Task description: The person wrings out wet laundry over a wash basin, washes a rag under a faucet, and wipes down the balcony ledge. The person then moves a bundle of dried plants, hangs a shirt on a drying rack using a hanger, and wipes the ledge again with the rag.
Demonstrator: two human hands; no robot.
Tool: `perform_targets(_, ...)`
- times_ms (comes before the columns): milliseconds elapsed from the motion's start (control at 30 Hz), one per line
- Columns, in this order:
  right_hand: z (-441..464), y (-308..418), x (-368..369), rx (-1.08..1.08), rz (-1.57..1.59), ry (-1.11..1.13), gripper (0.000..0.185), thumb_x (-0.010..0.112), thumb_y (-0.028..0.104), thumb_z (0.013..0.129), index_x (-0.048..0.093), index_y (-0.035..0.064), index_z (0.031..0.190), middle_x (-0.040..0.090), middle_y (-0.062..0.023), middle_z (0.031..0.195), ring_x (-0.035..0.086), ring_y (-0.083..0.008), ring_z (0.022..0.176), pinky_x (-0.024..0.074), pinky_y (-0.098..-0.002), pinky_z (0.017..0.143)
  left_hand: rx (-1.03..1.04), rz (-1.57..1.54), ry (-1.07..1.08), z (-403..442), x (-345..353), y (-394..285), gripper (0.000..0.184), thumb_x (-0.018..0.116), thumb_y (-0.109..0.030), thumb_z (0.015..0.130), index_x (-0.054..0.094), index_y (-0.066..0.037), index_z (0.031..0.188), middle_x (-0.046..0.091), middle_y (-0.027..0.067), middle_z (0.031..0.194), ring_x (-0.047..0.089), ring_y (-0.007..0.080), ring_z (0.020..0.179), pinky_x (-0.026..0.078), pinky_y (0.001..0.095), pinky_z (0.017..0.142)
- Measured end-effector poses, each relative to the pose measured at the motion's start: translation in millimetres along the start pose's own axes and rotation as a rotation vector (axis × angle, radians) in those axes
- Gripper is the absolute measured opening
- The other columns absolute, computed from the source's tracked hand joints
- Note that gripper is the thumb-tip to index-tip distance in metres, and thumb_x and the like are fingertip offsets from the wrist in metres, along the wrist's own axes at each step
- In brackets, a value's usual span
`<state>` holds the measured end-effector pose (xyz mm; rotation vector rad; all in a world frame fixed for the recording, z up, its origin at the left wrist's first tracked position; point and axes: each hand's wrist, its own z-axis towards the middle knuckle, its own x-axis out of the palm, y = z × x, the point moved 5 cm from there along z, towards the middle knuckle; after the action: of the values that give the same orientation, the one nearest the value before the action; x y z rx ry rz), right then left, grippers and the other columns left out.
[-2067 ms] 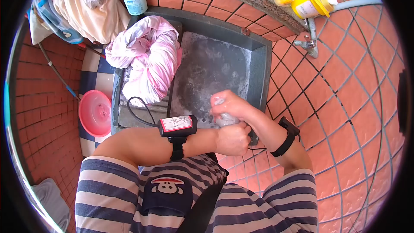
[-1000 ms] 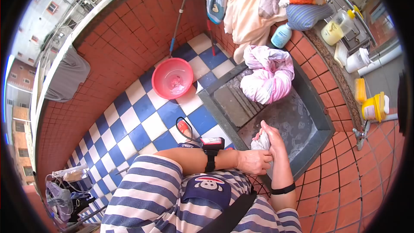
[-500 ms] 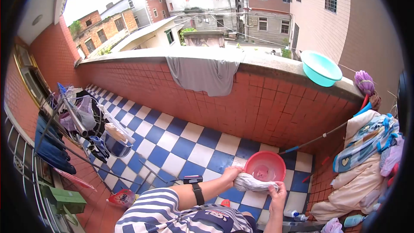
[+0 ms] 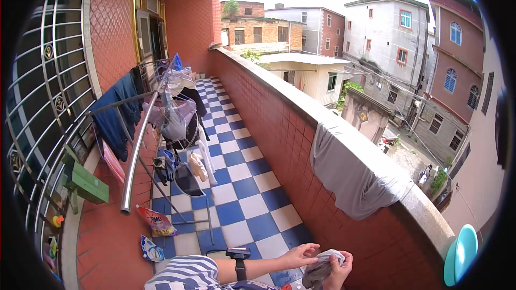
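Near, cloth [image 4: 320, 271] in right hand [image 4: 341, 273], left hand [image 4: 299, 256] beside it; left, rack [image 4: 142, 153], bag [image 4: 156, 221] near its foot; right, wall [image 4: 263, 134] bearing fabric [image 4: 349, 174], basin [image 4: 460, 255] nearer.

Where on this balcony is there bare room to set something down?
On the checkered floor between the drying rack and the parapet; also along the parapet's top beyond the draped grey cloth, with a shorter stretch between it and the teal basin. Crowded spots: the rack's laundry, the OMO bag, and the right hand holding bunched cloth.

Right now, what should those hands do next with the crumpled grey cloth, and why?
Perhaps use the bare left hand to spread the crumpled grey cloth: it looks bunched in the bare right hand, with the left hand close by.
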<state>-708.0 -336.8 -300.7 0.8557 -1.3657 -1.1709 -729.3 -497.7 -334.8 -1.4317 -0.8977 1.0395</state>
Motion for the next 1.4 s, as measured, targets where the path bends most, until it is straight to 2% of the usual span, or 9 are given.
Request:
perform_targets(67, 50, 1, 26, -0.004, 0.05, 0.074, 0.024, 0.067, 0.01, 0.082, 0.053, 0.0025, 0.099, 0.059, -0.0053, 0.089, 0.056, -0.0122, 0.08, 0.0471, -0.0261, 0.074, -0.113, 0.127, -0.299, 20, -35, -10, 0.035, 0.064, -0.028, 0.087, 0.054, -0.006, 0.112, 0.058, 0.0069, 0.098, 0.059, 0.0144, 0.085, 0.05, 0.0267, 0.072)
perform_targets(167, 113, 3, 71, 0.05, 0.084, 0.212, 0.03, 0.069, 0.001, 0.074, 0.05, 0.0024, 0.097, 0.06, -0.0058, 0.087, 0.058, -0.0123, 0.075, 0.0489, -0.0262, 0.071, -0.206, 0.014, -0.225, 57, -73, 22, 0.034, 0.063, -0.034, 0.086, 0.059, -0.005, 0.103, 0.06, 0.0036, 0.089, 0.056, 0.0117, 0.075, 0.048, 0.0255, 0.063)
perform_targets(367, 183, -36, 197, 0.171, 0.094, 0.514, 0.03, 0.068, 0.001, 0.074, 0.051, 0.0024, 0.099, 0.059, -0.0068, 0.09, 0.058, -0.0125, 0.08, 0.0486, -0.0254, 0.073, -0.372, -0.429, -0.263, 86, -150, 33, 0.065, 0.036, -0.066, 0.088, 0.061, -0.007, 0.101, 0.061, 0.0018, 0.087, 0.054, 0.0099, 0.074, 0.045, 0.0243, 0.066)
perform_targets(500, 218, -57, 275, 0.152, 0.019, 0.637, 0.021, 0.063, 0.015, 0.087, 0.056, 0.0003, 0.101, 0.058, -0.0027, 0.091, 0.055, -0.0109, 0.083, 0.0455, -0.0245, 0.076, -0.197, -0.677, -0.522, 128, -245, 51, 0.055, 0.047, -0.056, 0.089, 0.062, -0.005, 0.101, 0.061, 0.0014, 0.086, 0.055, 0.0097, 0.078, 0.044, 0.0243, 0.069)
perform_targets(600, 277, -113, 324, 0.223, 0.025, 0.759, 0.038, 0.057, 0.029, 0.091, 0.053, 0.0014, 0.117, 0.058, -0.0132, 0.109, 0.055, -0.022, 0.099, 0.0453, -0.033, 0.086, -0.083, -0.292, -0.629, 154, -337, 38, 0.031, 0.058, -0.029, 0.09, 0.065, -0.003, 0.103, 0.064, 0.0015, 0.094, 0.056, 0.0079, 0.086, 0.044, 0.0226, 0.079)
perform_targets(700, 317, -117, 396, 0.225, 0.117, 0.704, 0.025, 0.065, 0.002, 0.078, 0.052, -0.0006, 0.1, 0.061, -0.0073, 0.094, 0.058, -0.0117, 0.082, 0.0465, -0.0244, 0.078, 0.175, -0.198, -0.761, 173, -416, 6, 0.026, 0.065, -0.022, 0.084, 0.067, -0.001, 0.098, 0.066, 0.0015, 0.084, 0.057, 0.0074, 0.079, 0.046, 0.0244, 0.071)
perform_targets(767, 330, -120, 438, 0.262, 0.121, 0.732, 0.024, 0.064, 0.003, 0.079, 0.054, -0.0023, 0.1, 0.062, -0.0083, 0.095, 0.059, -0.0114, 0.083, 0.0459, -0.0245, 0.079, 0.191, -0.319, -0.717, 184, -457, -8, 0.021, 0.061, -0.011, 0.084, 0.065, 0.001, 0.101, 0.065, 0.0003, 0.087, 0.057, 0.0069, 0.08, 0.047, 0.0241, 0.071)
perform_targets(1233, 543, -212, 728, 0.301, -0.063, 1.163, 0.023, 0.072, 0.007, 0.078, 0.049, 0.0085, 0.078, 0.053, 0.0045, 0.074, 0.047, -0.0033, 0.067, 0.039, -0.0193, 0.061, 0.205, 0.055, -0.686, 307, -747, -6, 0.057, 0.07, -0.012, 0.08, 0.043, 0.002, 0.128, 0.054, 0.0082, 0.118, 0.052, 0.0146, 0.106, 0.041, 0.0298, 0.094)
perform_targets(1400, 596, -194, 836, 0.323, 0.015, 1.156, 0.025, 0.07, 0.016, 0.081, 0.046, 0.0091, 0.079, 0.052, 0.0032, 0.077, 0.046, -0.0039, 0.068, 0.0383, -0.0197, 0.062, 0.128, -0.198, -0.63, 326, -847, -9, 0.058, 0.069, -0.009, 0.08, 0.041, 0.005, 0.129, 0.056, 0.0111, 0.115, 0.054, 0.0175, 0.106, 0.043, 0.0298, 0.092)
